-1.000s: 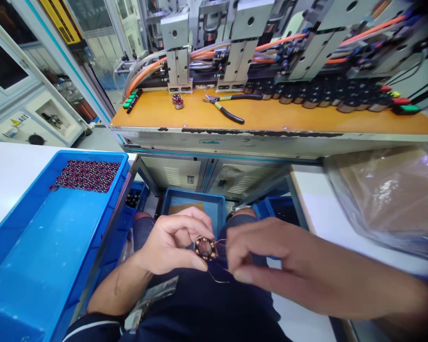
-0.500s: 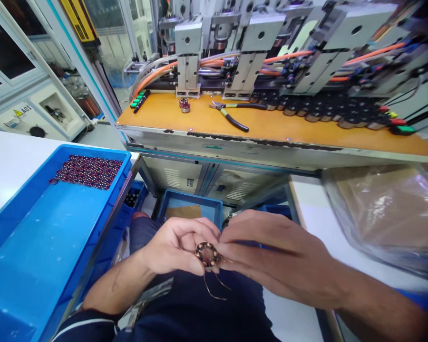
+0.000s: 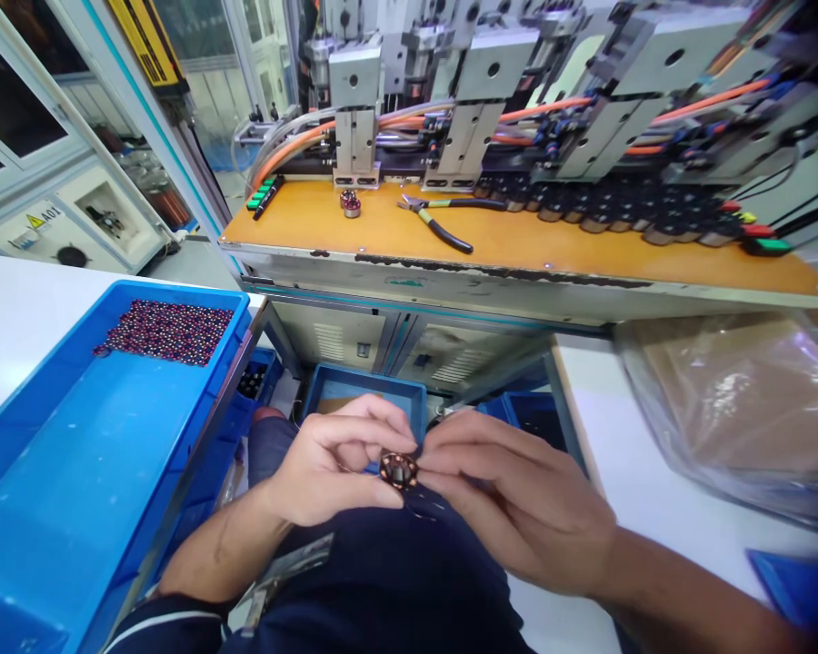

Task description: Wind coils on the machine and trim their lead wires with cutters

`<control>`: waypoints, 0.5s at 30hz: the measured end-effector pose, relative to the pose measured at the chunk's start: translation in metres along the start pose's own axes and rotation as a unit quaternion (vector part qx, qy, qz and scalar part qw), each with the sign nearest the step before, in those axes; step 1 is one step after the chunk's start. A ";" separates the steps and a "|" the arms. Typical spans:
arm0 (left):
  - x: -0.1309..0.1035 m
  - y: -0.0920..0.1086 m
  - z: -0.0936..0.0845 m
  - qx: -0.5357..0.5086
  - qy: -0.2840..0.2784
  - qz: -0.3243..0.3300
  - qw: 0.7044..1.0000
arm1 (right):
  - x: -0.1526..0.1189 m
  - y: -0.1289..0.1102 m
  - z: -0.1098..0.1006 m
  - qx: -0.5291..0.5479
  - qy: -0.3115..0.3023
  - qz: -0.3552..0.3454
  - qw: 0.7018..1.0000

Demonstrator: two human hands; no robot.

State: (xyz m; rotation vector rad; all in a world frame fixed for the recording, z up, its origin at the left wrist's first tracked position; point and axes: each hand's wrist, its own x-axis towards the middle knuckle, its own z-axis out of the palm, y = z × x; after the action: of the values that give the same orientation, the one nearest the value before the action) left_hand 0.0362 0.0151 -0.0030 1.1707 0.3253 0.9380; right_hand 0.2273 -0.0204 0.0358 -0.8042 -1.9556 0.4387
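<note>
In front of my lap, my left hand (image 3: 337, 459) pinches a small ring-shaped motor stator (image 3: 399, 470) with copper windings between thumb and fingers. The stator is tilted, its open centre facing up towards me. Thin loose wire ends (image 3: 423, 510) trail below it. My right hand (image 3: 518, 495) has its thumb and fingertips closed at the stator's right edge; whether they also pinch a wire there is too small to tell.
At left, a blue tray (image 3: 61, 363) holds many small wound parts (image 3: 170, 331). On the orange machine ledge (image 3: 300, 222) lie cutting pliers (image 3: 443, 222), a marker (image 3: 268, 198), two stators (image 3: 351, 205) and a row of dark parts (image 3: 600, 213). Plastic-wrapped cardboard (image 3: 736, 391) lies at right.
The stator has tipped in my left fingers, so its ring looks flatter. My right hand has turned, bringing its thumb and fingertips into view at the stator's right edge. The wire ends have swung.
</note>
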 end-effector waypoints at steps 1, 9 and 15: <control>0.000 0.000 0.001 0.014 0.005 0.014 1.000 | -0.001 0.000 0.002 0.004 0.009 0.007 1.000; -0.011 0.004 -0.005 0.084 0.033 -0.088 0.992 | -0.005 0.005 0.009 -0.037 0.041 -0.028 0.998; -0.014 0.002 0.000 0.041 0.053 -0.056 0.996 | -0.002 0.000 0.011 -0.093 0.064 -0.002 0.994</control>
State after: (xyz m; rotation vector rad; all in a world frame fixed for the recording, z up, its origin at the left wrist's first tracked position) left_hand 0.0268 0.0046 -0.0048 1.1682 0.5143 0.8958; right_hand 0.2180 -0.0211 0.0289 -0.9236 -1.8965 0.1976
